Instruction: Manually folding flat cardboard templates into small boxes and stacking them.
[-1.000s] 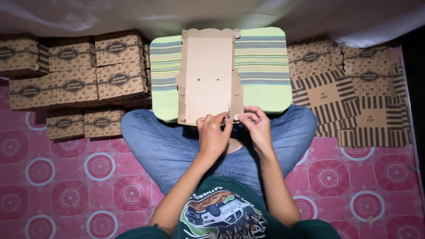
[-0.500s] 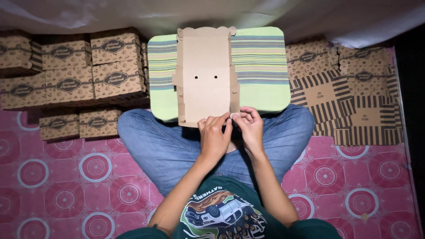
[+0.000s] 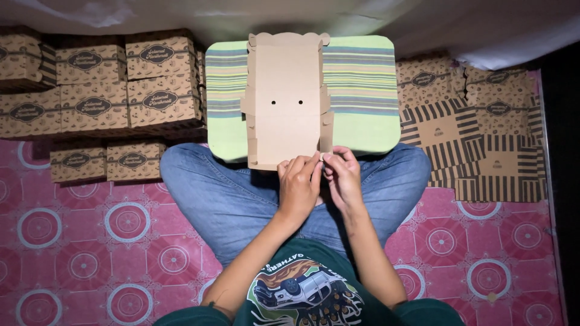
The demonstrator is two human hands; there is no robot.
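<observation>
Two bare hands meet at the near edge of a flat cardboard blank (image 3: 286,99), both forearms angling in from the person's chest. The left hand (image 3: 299,188) is curled, knuckles up, its fingertips pressed onto the blank's lower right corner; the right hand (image 3: 343,181) sits just beside it at 3 o'clock, thumb and forefinger pinching a small side tab at that same corner. The two hands nearly touch each other.

The blank is plain brown corrugated board, matte, die-cut with scalloped tabs at its far end, notched flaps along both sides and two small round holes near its middle. It lies flat on a cushion (image 3: 362,90) with rounded corners, pale green with thin multicoloured stripes, resting on the lap above crossed legs in blue jeans (image 3: 229,193). The blank's long axis runs from 6 to 12 o'clock, away from the person, scalloped end pointing to 12.

At 10 o'clock stand stacked folded boxes (image 3: 121,84), brown with a printed pattern and dark oval labels. At 2 o'clock lies a loose pile of flat blanks (image 3: 477,139), some boldly striped. The floor (image 3: 90,241) is pink with white ringed medallions
</observation>
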